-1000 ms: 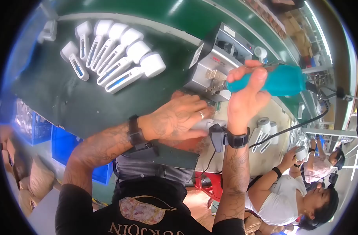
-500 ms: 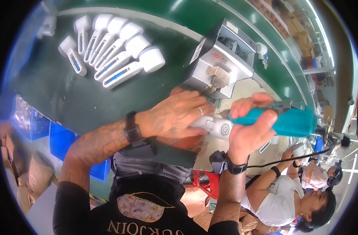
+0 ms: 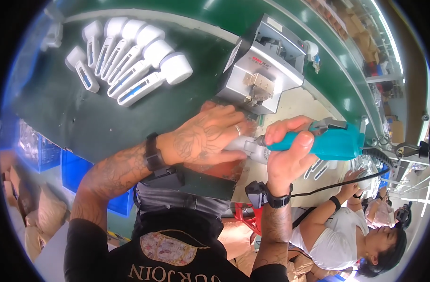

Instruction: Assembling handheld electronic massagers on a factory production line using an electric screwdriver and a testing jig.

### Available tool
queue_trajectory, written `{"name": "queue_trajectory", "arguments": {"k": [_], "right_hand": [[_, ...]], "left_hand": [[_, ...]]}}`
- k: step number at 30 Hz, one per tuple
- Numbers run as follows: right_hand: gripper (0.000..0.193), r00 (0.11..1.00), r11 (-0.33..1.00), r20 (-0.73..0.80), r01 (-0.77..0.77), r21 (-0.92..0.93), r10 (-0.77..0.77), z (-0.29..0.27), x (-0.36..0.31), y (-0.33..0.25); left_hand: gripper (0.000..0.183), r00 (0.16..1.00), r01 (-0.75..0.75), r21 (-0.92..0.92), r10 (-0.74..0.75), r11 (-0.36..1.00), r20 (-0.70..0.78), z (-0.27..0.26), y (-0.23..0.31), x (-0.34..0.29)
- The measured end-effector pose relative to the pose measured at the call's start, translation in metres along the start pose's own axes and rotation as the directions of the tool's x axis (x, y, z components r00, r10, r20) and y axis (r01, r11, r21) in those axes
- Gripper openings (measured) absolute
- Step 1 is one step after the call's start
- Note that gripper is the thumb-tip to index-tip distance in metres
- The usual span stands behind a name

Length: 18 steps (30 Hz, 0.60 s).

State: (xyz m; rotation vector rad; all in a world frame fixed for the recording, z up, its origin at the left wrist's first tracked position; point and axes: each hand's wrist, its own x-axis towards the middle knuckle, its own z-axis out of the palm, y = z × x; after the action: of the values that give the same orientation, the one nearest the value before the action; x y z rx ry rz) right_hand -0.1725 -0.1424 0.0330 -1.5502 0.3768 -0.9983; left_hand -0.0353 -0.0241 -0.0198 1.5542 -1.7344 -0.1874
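A white handheld device (image 3: 253,148) with a jointed neck lies in my left hand (image 3: 208,134); the fingers are closed round it and hide most of its body. My right hand (image 3: 290,157) is wrapped round a teal electric screwdriver (image 3: 335,142), held almost level. Its metal tip (image 3: 260,140) is at the neck of the device, seemingly touching it. The screwdriver and right fingers partly cover the device's round grille end. Farther left on the green table, several white devices (image 3: 144,87) with round heads and blue-striped handles lie fanned out.
A grey-and-black machine (image 3: 259,70) with a metal clamp stands just beyond my hands. A black cable (image 3: 339,188) runs by my right wrist. More white devices (image 3: 318,169) lie beyond that hand. A co-worker (image 3: 337,235) sits at the right. Blue bins (image 3: 74,171) are below the table's left side.
My right hand has brought the screwdriver leftward, its tip now at the device's neck and partly covering the grille. My left hand keeps its hold. The whole view has shifted slightly.
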Motion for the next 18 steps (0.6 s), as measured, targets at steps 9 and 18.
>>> {"name": "queue_trajectory", "arguments": {"k": [9, 18], "right_hand": [[0.045, 1.000, 0.999, 0.012, -0.021, 0.033, 0.021, 0.002, 0.002, 0.004], [0.048, 0.998, 0.999, -0.045, 0.041, -0.006, -0.041, 0.025, 0.040, -0.015]], "left_hand": [[0.043, 0.999, -0.021, 0.047, 0.022, 0.999, -0.025, 0.000, 0.002, -0.002], [0.041, 0.996, -0.053, 0.002, 0.053, 0.999, -0.074, -0.001, 0.001, -0.004]]}}
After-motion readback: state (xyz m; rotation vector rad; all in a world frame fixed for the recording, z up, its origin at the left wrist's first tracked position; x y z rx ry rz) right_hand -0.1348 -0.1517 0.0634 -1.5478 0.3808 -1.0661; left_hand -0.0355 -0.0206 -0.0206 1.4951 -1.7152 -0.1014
